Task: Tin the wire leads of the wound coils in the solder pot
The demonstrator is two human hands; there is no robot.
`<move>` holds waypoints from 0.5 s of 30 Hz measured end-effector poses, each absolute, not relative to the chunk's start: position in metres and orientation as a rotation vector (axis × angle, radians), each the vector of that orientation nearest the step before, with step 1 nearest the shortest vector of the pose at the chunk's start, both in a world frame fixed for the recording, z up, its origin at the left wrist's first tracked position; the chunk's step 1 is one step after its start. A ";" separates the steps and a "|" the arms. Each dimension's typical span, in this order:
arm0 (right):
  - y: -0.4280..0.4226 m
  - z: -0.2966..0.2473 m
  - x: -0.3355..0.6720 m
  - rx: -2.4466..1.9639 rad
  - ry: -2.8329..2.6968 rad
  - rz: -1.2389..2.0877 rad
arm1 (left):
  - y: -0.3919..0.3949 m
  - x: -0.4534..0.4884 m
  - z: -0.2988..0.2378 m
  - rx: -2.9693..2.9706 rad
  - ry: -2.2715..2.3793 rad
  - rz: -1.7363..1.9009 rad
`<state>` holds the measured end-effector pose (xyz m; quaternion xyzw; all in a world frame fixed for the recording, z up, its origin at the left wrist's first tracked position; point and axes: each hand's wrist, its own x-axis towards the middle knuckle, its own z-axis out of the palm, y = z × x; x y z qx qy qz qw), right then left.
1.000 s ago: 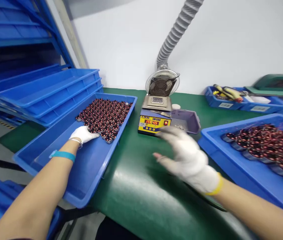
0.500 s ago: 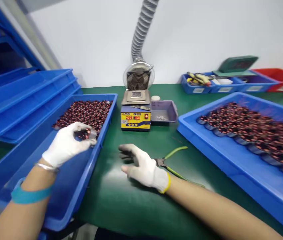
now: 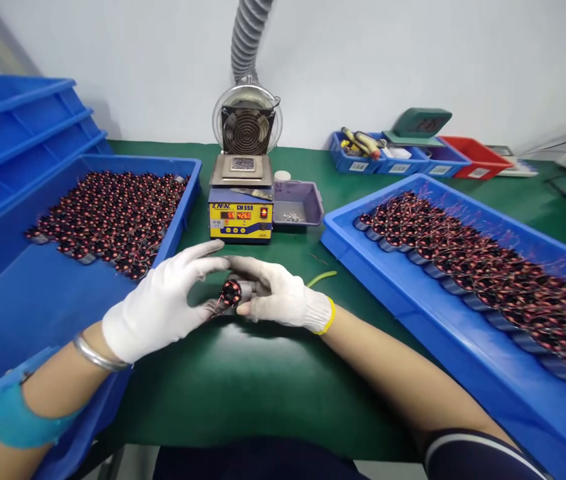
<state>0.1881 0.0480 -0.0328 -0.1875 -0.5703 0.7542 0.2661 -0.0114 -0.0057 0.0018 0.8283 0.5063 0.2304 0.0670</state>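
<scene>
In front of the yellow-faced soldering pot, my right hand (image 3: 283, 297), white-gloved with dark fingertips, is closed around the metal casing of a small motor stator (image 3: 231, 292). Its open end with copper coils faces left. Thin red wires hang from that end to the thumb tip of my left hand (image 3: 167, 300), also in a white glove. The left index and middle fingers arch above, apart from the thumb; its other fingertips are hidden. Behind my right hand, one green handle of the pliers (image 3: 321, 277) shows; the rest is covered.
Blue trays of stators stand at left (image 3: 190, 190) and right (image 3: 387, 287). The soldering pot (image 3: 240, 213) sits ahead under a grey duct hose (image 3: 249, 40), beside a purple bin (image 3: 315, 203). Stacked blue trays (image 3: 23, 127) rise at far left; small bins (image 3: 360, 165) line the back.
My left hand has moved right, out of the left tray, bringing the motor stator to my right hand. The right hand, open before, has closed on it. The view has shifted.
</scene>
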 end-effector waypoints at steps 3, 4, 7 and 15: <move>0.053 -0.033 0.191 -0.586 -1.478 2.016 | -0.004 -0.013 -0.001 2.080 1.720 0.628; 0.054 -0.033 0.192 -0.606 -1.453 2.007 | -0.003 -0.014 -0.003 1.932 1.723 0.623; 0.060 -0.031 0.195 -0.653 -1.372 1.904 | -0.001 -0.012 -0.006 1.584 1.550 0.659; 0.120 0.006 0.184 -0.845 -1.328 1.527 | 0.001 -0.004 -0.015 1.411 1.501 0.515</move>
